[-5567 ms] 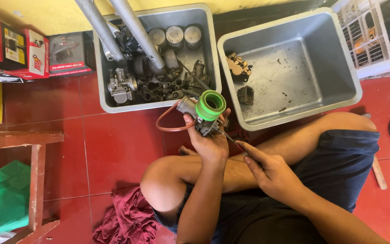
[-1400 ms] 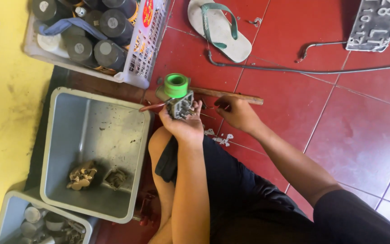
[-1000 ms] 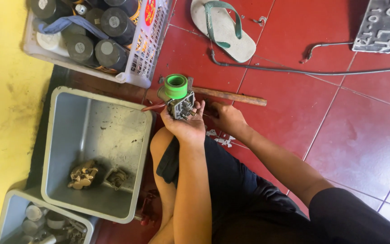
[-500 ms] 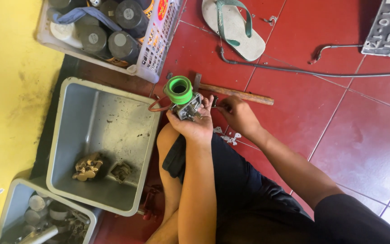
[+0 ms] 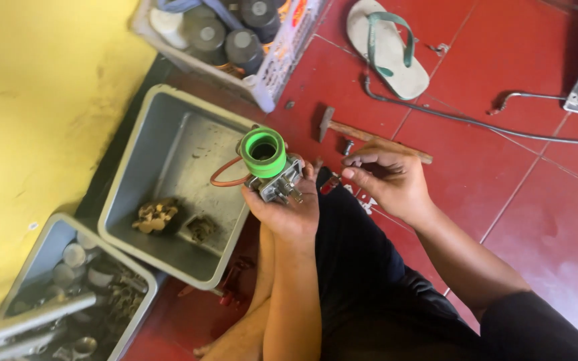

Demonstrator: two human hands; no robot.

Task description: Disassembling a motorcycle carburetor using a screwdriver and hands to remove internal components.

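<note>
My left hand (image 5: 290, 215) grips a small metal carburettor (image 5: 277, 184) with a bright green round cap (image 5: 263, 152) on top. A thin brown hose loop (image 5: 224, 180) hangs off its side over the tub. My right hand (image 5: 391, 184) hovers low over the red tiled floor, fingers curled, right beside the wooden handle of a hammer (image 5: 352, 132). A small bolt (image 5: 348, 145) lies by its fingertips. Whether the right fingers pinch anything is unclear. My legs in dark shorts lie below both hands.
A grey plastic tub (image 5: 168, 150) with a few metal parts (image 5: 155, 215) stands left of my hands. A second tub (image 5: 38, 249) with parts and tubes sits lower left. A white basket (image 5: 282, 60) of round cans, a sandal (image 5: 386, 50), a thin metal rod (image 5: 476, 124) and a yellow wall (image 5: 35, 100) surround.
The view swung from the tubs to the floor on the other side. My right hand reached out to the hammer and drew slightly back; my left hand kept the carburettor.
</note>
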